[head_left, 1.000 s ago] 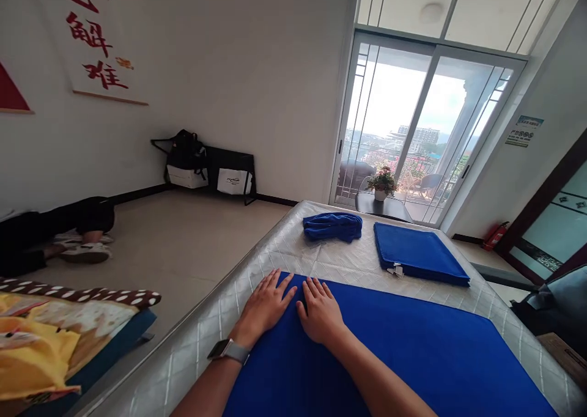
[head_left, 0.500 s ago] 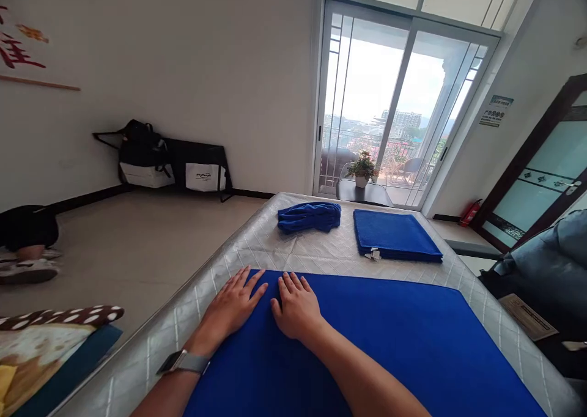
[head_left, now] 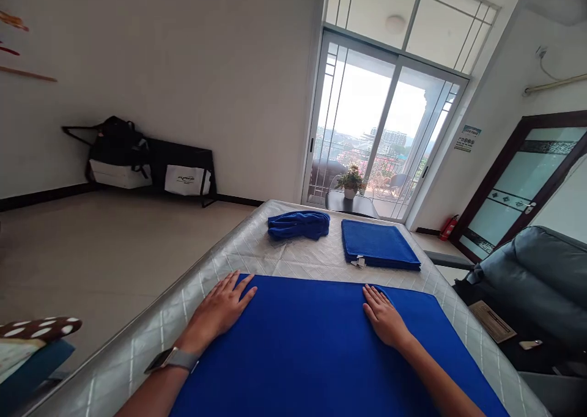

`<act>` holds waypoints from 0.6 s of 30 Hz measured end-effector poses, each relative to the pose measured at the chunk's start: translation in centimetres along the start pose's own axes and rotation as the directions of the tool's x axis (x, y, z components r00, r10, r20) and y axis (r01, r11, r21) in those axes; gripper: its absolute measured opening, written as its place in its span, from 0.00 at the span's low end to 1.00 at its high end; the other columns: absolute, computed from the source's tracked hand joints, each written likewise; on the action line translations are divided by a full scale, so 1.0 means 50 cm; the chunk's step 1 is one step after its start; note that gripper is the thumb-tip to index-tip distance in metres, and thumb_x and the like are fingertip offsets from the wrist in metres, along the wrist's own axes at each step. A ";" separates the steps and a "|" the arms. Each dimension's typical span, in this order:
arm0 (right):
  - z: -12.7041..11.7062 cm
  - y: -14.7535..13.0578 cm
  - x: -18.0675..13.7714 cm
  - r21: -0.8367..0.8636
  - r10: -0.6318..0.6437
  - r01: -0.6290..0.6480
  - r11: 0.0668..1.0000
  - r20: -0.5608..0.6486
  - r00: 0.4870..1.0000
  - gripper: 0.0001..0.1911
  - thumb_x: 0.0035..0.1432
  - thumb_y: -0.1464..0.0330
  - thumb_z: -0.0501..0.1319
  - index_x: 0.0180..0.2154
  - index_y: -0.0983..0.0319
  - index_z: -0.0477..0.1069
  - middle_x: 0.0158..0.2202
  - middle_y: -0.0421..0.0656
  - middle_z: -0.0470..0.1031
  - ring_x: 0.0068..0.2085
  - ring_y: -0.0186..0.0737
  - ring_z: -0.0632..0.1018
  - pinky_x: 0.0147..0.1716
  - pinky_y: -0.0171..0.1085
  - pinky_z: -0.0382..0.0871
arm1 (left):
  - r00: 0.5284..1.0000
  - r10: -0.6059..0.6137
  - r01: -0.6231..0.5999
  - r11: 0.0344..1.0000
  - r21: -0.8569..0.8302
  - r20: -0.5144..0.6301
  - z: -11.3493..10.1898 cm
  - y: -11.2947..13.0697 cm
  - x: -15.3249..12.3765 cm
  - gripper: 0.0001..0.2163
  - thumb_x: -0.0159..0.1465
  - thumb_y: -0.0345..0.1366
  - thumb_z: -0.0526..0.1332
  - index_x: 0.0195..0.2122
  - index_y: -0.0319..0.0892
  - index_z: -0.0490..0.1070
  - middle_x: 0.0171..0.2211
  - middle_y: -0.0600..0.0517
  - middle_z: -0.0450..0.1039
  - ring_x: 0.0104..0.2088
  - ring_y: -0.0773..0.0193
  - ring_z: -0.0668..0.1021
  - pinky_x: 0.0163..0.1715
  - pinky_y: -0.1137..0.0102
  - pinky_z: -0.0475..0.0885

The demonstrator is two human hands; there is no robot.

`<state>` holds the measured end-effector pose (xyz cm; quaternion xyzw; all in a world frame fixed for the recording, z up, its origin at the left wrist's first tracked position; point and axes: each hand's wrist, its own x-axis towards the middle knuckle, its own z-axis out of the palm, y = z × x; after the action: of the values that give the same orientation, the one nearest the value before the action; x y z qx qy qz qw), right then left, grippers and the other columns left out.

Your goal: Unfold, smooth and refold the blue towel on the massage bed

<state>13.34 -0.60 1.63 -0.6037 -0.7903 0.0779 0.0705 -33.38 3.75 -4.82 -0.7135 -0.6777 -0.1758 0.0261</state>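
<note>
A large blue cloth [head_left: 298, 343] lies spread flat over a plastic-covered mattress [head_left: 220, 264]. At the cloth's far left corner my left hand [head_left: 224, 304] rests flat with fingers outstretched; a watch [head_left: 172, 360] is on that wrist. Palm down, my right hand [head_left: 383, 319] touches the cloth near its far edge, right of the middle, where a small fold shows by the fingers. Beyond the cloth sit a loosely bunched blue cloth [head_left: 298, 224] and a neat stack of folded blue cloths [head_left: 380, 244] with white tags.
A dark chair [head_left: 353, 205] holding a potted plant [head_left: 350, 184] stands behind the mattress, before the glass sliding door. To the right is a black leather sofa [head_left: 545, 276] with a cardboard piece [head_left: 491, 320]. Polka-dot fabric [head_left: 41, 328] lies at the lower left.
My right hand has slid to the right along the cloth's far edge, away from my left hand. The left hand stays at the corner. The view has shifted slightly right and up.
</note>
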 end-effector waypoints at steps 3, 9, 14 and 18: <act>-0.013 0.140 -0.042 -0.047 0.088 -0.090 0.995 -0.039 0.995 0.35 0.71 0.53 0.38 0.71 0.63 0.49 0.73 0.44 0.49 0.72 0.42 0.50 0.70 0.47 0.44 | 1.000 0.029 -0.029 1.000 -0.007 -0.001 0.002 -0.004 0.001 0.28 0.70 0.50 0.46 0.67 0.44 0.62 0.69 0.42 0.60 0.71 0.49 0.58 0.67 0.51 0.57; -0.012 0.338 -0.095 -0.092 0.357 -0.374 0.923 -0.159 0.920 0.37 0.70 0.54 0.36 0.71 0.67 0.51 0.72 0.48 0.51 0.72 0.45 0.51 0.70 0.50 0.46 | 0.999 0.032 -0.032 0.999 -0.019 0.029 0.018 -0.029 0.006 0.29 0.70 0.52 0.45 0.68 0.46 0.60 0.70 0.43 0.59 0.71 0.48 0.57 0.66 0.49 0.57; -0.006 0.377 -0.103 -0.085 0.363 -0.384 0.919 -0.193 0.911 0.35 0.70 0.52 0.38 0.70 0.61 0.53 0.73 0.45 0.52 0.72 0.44 0.53 0.69 0.47 0.48 | 0.999 0.029 -0.029 1.000 -0.003 0.037 0.023 -0.039 0.011 0.30 0.70 0.54 0.44 0.69 0.48 0.59 0.70 0.45 0.60 0.71 0.48 0.58 0.67 0.49 0.57; -0.007 0.383 -0.106 -0.078 0.351 -0.371 0.925 -0.196 0.916 0.35 0.70 0.52 0.38 0.70 0.59 0.55 0.72 0.44 0.53 0.71 0.44 0.54 0.69 0.48 0.48 | 0.998 0.009 -0.011 1.000 0.021 0.054 0.019 -0.035 0.011 0.30 0.70 0.54 0.43 0.69 0.48 0.60 0.69 0.44 0.60 0.70 0.47 0.59 0.66 0.48 0.57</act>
<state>32.88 -0.75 -2.11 -0.7468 -0.6588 -0.0098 0.0907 -34.87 4.65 -5.89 -0.7211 -0.6764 -0.1491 0.0163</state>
